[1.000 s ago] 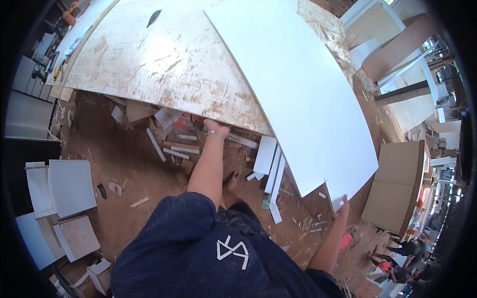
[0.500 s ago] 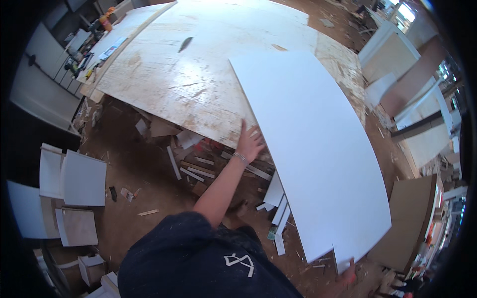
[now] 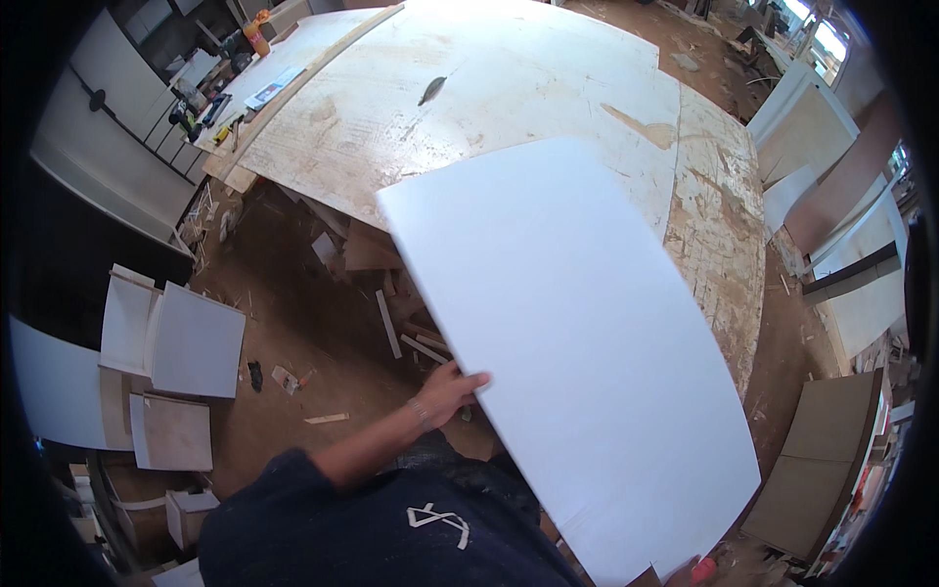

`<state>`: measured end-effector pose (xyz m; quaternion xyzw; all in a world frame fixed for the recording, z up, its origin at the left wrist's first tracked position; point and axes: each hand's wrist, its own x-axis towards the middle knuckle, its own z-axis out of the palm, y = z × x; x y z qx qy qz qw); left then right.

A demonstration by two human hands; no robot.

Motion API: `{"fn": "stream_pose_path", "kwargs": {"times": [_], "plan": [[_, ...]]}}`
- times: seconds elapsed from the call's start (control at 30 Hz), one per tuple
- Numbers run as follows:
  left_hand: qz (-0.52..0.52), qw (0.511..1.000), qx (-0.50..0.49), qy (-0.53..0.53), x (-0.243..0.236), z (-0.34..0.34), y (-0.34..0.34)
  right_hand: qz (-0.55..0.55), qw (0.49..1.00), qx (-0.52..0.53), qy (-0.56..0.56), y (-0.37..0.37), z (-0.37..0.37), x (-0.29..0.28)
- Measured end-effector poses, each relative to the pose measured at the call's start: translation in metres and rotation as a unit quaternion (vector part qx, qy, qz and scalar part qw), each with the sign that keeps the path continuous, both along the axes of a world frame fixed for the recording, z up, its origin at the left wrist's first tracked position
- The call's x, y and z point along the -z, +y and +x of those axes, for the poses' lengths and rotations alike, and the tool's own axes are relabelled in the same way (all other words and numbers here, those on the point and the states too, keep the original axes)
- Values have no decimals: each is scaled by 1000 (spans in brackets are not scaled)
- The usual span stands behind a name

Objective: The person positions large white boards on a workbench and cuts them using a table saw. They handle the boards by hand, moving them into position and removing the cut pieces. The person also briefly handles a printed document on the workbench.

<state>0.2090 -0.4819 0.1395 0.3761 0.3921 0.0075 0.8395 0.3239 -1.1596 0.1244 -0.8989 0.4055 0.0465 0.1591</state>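
Partly over the table [image 3: 337, 147]: white panel [image 3: 577, 333], near end overhanging | left grip [image 3: 448, 394] clasping its left edge, thumb on top; right hand not discernible, hold cannot be told | step appears to be repositioning the panel; next move likely calls for level support, clear of floor offcuts [image 3: 388, 325]

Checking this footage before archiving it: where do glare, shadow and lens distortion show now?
Head view: glare whitens the far part of the worktable; head view: the floor along its near side falls into shadow; head view: fisheye distortion bows the right edge of the white panel.
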Motion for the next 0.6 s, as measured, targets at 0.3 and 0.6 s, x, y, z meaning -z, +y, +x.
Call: {"fn": "stream_pose_path", "kwargs": {"times": [0.3,0.6], "plan": [[83,970,-227,-28,27,-216,115,29,984,-177,19,149,36,33],[70,922,-380,-5,63,-277,285,71,947,-309,-51,401,41,50]]}}
